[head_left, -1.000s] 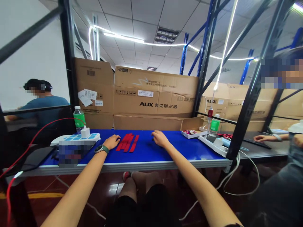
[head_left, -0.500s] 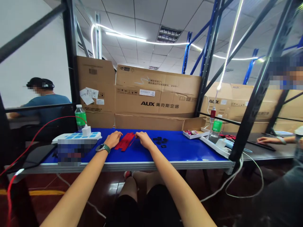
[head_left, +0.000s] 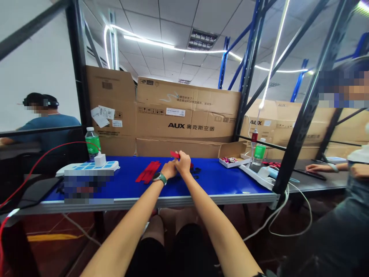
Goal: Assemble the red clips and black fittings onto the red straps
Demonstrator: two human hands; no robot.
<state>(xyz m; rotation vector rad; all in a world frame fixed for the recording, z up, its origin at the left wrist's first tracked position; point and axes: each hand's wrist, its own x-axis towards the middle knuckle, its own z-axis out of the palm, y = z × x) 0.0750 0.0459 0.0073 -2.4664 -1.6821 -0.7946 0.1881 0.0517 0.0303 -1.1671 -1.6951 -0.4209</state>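
Note:
My right hand (head_left: 183, 163) is closed on a red strip (head_left: 174, 154), probably ribbon or fabric, whose end sticks up beyond the fingers. A bit of red also shows just right of that hand. Close against it is my left hand (head_left: 169, 169), wearing a watch, with its fingers curled in; what lies between them is hidden. To the left, a bunch of flat red strips (head_left: 148, 172) lies slantwise on the blue tabletop (head_left: 221, 185). Small black pieces (head_left: 196, 171), rounded and possibly plastic, lie right of my right hand, partly covered by it.
At the right back stands an open carton (head_left: 230, 161) with small wrapped items. A white power strip (head_left: 111, 167) and a bottle (head_left: 92, 142) stand at left. Another power strip (head_left: 259, 177) with cables runs along the right. Cardboard (head_left: 184, 115) walls the back; people sit or stand either side.
Both hands have moved right and come together, away from the red strips. One red strip is now up in my right hand. The view has shifted slightly.

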